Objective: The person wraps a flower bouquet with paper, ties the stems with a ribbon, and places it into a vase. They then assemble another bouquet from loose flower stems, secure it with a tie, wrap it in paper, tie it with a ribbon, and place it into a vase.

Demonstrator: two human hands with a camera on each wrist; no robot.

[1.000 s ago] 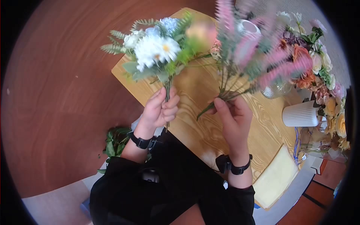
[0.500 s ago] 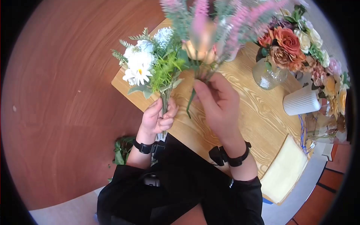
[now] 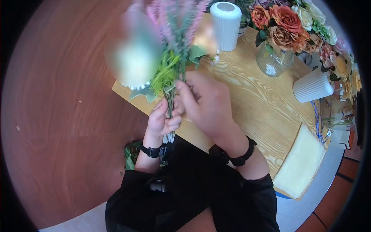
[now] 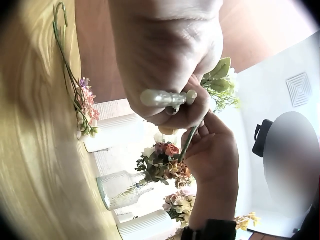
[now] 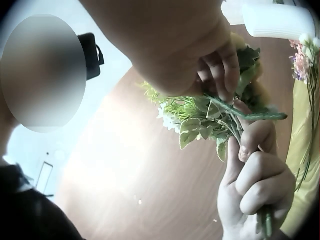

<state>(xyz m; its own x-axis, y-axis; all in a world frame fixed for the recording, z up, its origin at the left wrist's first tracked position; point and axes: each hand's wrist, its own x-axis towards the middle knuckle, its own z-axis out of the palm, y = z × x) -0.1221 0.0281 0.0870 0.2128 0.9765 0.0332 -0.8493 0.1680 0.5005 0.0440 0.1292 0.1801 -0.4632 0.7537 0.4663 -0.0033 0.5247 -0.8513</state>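
My left hand (image 3: 164,119) grips a bundle of green stems (image 3: 170,101), its fingers curled round them. Feathery green leaves (image 3: 167,73) show above it; the flowers beside them are blurred in the head view. My right hand (image 3: 210,102) pinches the stem of the pink flower sprays (image 3: 181,23) just above the left hand, against the bundle's right side. In the right wrist view, a thick green stem (image 5: 255,116) sticks out from under the right hand (image 5: 200,65), crossing above the left hand (image 5: 260,185).
On the wooden table (image 3: 247,104) stand a white ribbed vase (image 3: 226,29) and a glass vase (image 3: 273,62) with orange and cream flowers (image 3: 288,19). Another white ribbed vase (image 3: 312,87) is at the right. A pale yellow cloth (image 3: 301,162) lies at the table's near right edge.
My right hand has moved left with the pink sprays, from apart to right beside the bundle. My left hand keeps its grip in nearly the same place. The view has shifted somewhat.
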